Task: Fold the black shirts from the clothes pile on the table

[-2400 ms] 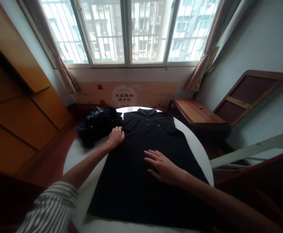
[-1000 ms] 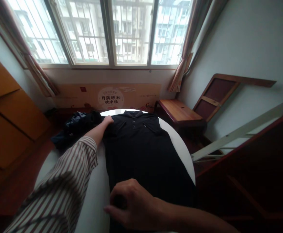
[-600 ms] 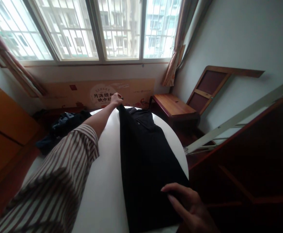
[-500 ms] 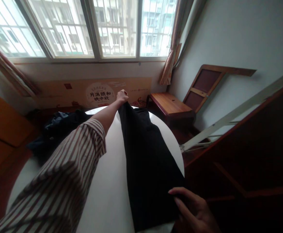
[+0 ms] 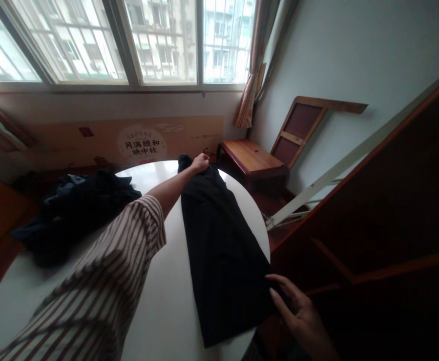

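A pair of black trousers (image 5: 223, 250), laid long, stretches over the round white table (image 5: 159, 306) from its far side to the near right edge. At the far end, my left hand (image 5: 200, 163) is closed on the dark cloth, its arm in a striped sleeve reaching across the table. My right hand (image 5: 300, 311) holds the near right edge of the trousers at the table's rim, thumb and forefinger at the cloth; its other fingers are partly hidden in shadow.
A heap of dark clothes (image 5: 80, 210) lies on the table's left side. Beyond the table stand a low wooden stool (image 5: 251, 155) and a printed board (image 5: 185, 135) under the window. A dark wooden panel with a pale metal frame (image 5: 305, 198) slants along the right.
My left hand has moved slightly down and to the right, and the far end of the trousers now lies lower and bunched. The view has shifted, showing more of the clothes heap.
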Demonstrator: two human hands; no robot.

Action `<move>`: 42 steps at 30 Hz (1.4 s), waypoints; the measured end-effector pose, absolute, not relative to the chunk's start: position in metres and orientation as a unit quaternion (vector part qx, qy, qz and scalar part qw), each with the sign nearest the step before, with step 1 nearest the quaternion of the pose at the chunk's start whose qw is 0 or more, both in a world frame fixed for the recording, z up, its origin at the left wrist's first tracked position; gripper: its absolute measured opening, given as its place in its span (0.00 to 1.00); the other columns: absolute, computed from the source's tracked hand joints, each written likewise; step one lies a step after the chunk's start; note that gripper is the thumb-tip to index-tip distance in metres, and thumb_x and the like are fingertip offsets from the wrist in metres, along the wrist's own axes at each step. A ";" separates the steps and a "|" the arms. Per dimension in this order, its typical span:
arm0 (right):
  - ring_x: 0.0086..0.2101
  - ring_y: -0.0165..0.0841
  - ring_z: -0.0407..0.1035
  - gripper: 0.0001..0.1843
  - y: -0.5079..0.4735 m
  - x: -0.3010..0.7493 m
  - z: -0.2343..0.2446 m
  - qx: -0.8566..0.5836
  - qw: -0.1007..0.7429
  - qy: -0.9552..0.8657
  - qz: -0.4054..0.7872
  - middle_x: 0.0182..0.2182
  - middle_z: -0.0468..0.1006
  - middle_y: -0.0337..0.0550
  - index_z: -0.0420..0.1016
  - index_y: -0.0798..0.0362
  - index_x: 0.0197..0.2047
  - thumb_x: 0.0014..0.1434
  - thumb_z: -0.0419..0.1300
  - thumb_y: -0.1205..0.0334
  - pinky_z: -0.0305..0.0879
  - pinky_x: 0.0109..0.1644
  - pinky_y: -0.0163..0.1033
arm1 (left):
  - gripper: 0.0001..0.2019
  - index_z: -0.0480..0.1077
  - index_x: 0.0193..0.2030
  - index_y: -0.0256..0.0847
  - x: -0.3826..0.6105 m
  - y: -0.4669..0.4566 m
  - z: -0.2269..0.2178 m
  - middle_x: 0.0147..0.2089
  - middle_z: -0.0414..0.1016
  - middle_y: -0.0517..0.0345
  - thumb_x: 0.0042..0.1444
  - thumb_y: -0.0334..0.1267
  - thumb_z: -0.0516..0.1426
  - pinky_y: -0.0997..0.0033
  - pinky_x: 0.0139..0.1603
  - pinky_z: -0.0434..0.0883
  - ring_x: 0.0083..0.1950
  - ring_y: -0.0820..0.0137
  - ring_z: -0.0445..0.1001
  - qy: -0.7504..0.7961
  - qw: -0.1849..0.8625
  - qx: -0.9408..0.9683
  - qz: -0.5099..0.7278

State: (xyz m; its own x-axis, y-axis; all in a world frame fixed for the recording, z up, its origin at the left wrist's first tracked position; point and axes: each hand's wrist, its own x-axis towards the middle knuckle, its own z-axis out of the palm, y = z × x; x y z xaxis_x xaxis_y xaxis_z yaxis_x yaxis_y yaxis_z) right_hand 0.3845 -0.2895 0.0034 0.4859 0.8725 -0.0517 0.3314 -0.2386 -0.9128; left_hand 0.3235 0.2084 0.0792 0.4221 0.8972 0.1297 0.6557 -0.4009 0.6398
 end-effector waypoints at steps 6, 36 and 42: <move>0.46 0.43 0.78 0.31 -0.288 0.388 0.006 -0.725 0.470 -0.379 0.332 0.46 0.81 0.53 0.67 0.51 0.60 0.57 0.61 0.44 0.75 0.48 0.43 | 0.13 0.70 0.49 0.35 0.249 0.178 0.062 0.50 0.77 0.43 0.59 0.35 0.58 0.68 0.56 0.67 0.55 0.58 0.74 0.501 0.213 0.816 0.195; 0.35 0.40 0.75 0.24 -0.266 0.401 0.006 -0.720 0.428 -0.418 0.351 0.29 0.78 0.43 0.72 0.52 0.30 0.51 0.61 0.37 0.71 0.37 0.39 | 0.06 0.66 0.41 0.40 0.091 -0.172 0.011 0.35 0.75 0.52 0.65 0.40 0.52 0.69 0.27 0.69 0.31 0.64 0.77 0.159 0.042 0.986 -0.002; 0.31 0.38 0.74 0.23 -0.275 0.405 0.011 -0.705 0.451 -0.378 0.396 0.29 0.79 0.42 0.76 0.53 0.29 0.49 0.65 0.39 0.70 0.36 0.38 | 0.06 0.67 0.36 0.39 0.088 -0.183 0.013 0.29 0.73 0.54 0.64 0.34 0.52 0.67 0.26 0.69 0.26 0.65 0.74 0.063 -0.004 0.998 -0.026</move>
